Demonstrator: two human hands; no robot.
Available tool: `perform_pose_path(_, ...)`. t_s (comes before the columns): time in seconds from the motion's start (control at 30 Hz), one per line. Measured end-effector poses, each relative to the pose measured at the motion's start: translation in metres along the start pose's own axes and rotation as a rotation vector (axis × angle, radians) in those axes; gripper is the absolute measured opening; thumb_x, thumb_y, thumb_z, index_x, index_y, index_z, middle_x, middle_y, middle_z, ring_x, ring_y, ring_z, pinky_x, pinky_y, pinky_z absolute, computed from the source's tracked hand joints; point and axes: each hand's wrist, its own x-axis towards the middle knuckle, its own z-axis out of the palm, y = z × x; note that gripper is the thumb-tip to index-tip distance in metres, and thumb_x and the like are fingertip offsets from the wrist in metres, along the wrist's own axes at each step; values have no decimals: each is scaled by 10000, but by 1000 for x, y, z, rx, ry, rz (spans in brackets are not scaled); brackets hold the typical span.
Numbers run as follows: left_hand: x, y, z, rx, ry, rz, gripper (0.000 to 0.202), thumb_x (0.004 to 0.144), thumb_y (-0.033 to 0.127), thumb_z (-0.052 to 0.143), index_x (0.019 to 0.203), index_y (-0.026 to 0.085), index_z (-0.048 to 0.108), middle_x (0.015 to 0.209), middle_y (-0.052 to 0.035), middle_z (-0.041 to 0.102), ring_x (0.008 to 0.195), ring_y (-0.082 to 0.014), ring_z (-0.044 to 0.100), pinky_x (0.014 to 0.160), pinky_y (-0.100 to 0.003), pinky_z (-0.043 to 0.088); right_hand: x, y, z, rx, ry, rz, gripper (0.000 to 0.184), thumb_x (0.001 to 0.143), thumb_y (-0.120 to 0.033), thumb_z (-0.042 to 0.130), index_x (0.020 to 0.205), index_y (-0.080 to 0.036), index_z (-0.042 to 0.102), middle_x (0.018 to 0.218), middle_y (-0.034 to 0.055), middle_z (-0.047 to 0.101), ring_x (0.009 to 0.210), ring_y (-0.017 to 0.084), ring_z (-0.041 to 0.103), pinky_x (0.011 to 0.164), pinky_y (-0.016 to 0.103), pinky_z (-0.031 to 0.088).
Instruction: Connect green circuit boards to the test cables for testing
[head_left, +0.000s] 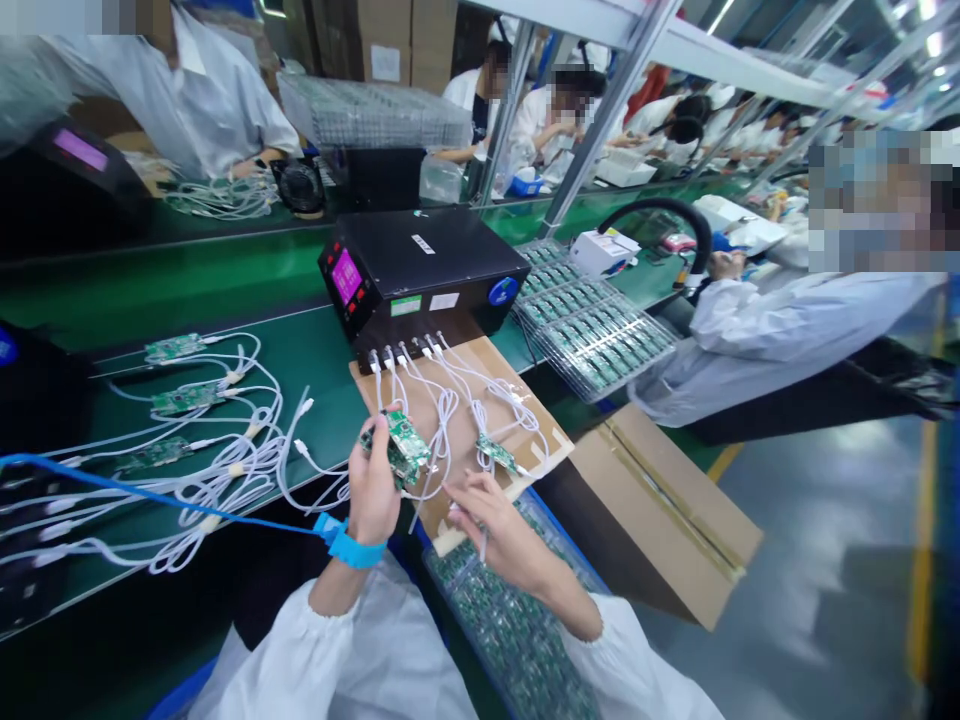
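My left hand (375, 490), with a blue wrist strap (356, 548) on its wrist, grips a green circuit board (407, 445) over the cardboard sheet's front edge. A second board may lie under it, but I cannot tell. My right hand (495, 520) is closed, with its fingertips around the end of a white cable (482, 545), just right of the held board. Another circuit board (496, 453) lies on the cardboard sheet (469, 375) beyond my right hand, among coiled white cables (442, 410). These cables run from the front of a black box with a pink screen (347, 275).
More boards (187, 397) and tangled white cables (240, 455) cover the bench at left. A tray of boards (517, 620) sits below my right arm. Stacked board trays (592, 330) and a cardboard carton (667, 510) stand at right. A co-worker's sleeve (780, 320) is beyond them.
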Motion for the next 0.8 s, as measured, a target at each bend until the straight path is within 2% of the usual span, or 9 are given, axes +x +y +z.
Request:
perform_pose_path(0.1,-5,18,11,-106,-115,-182,451,862,549,733,1146,207,659,964,-42,746,879,-199,742,743,-289,585,2,-12,-28,-54,-182,-80,845,849,-456,850,1571,-201,492,1328,176,661,1463,366,440,1202,620,434)
perform_pose_path(0.17,-8,24,18,-128,-174,-259,423,878,547,709,1118,207,633,931,-36,735,835,-199,745,735,-307,590,7,-18,-58,5,-328,-140,1049,716,-513,937,1599,-212,456,1493,195,581,1545,378,369,1210,591,437)
perform_pose_path(0.23,-8,24,24,-100,-227,-275,444,875,583,704,1083,202,607,928,-39,722,800,-193,735,715,-313,584,15,-16,-87,85,-385,-183,910,768,-465,911,1561,-270,510,1465,140,629,1511,316,457,1170,519,500)
perform_pose_path(0.3,-5,19,30,-38,-301,-242,492,834,593,755,1072,202,577,937,-35,709,759,-172,707,691,-302,561,28,-3,-105,47,-266,-176,550,920,-347,792,1441,-292,624,1336,87,712,1425,256,559,1134,487,532)
perform_pose_path(0.4,6,4,36,187,-391,-116,557,763,529,842,1122,208,561,913,-11,692,671,-124,625,675,-284,515,52,31,-105,-276,-20,-128,260,1000,-247,679,1254,-214,718,1237,125,727,1296,264,617,1087,511,540)
perform_pose_path(0.47,16,-9,37,401,-451,-6,555,750,489,850,1142,206,577,907,-10,694,678,-128,611,717,-302,516,64,51,-97,-439,-59,-136,143,1014,-244,651,1100,-177,743,1083,127,733,1124,259,656,995,470,564)
perform_pose_path(0.57,29,-27,41,595,-562,144,522,738,443,854,1121,205,592,977,-41,714,860,-189,680,865,-361,534,71,63,-89,-505,-122,-109,198,1062,-233,543,961,-169,700,943,97,690,954,227,643,888,387,553)
perform_pose_path(0.67,37,-41,49,610,-658,216,494,762,433,840,1122,201,593,1073,-77,714,1045,-230,693,974,-393,522,68,62,-90,-405,-27,3,183,1090,-236,471,1035,-166,631,995,94,673,923,203,642,847,339,537)
perform_pose_path(0.8,39,-48,63,591,-747,208,462,833,489,771,1155,198,611,1021,-62,704,914,-208,691,875,-368,550,62,63,-90,-256,102,116,148,1100,-225,432,1136,-160,560,1034,91,695,908,187,664,831,320,539)
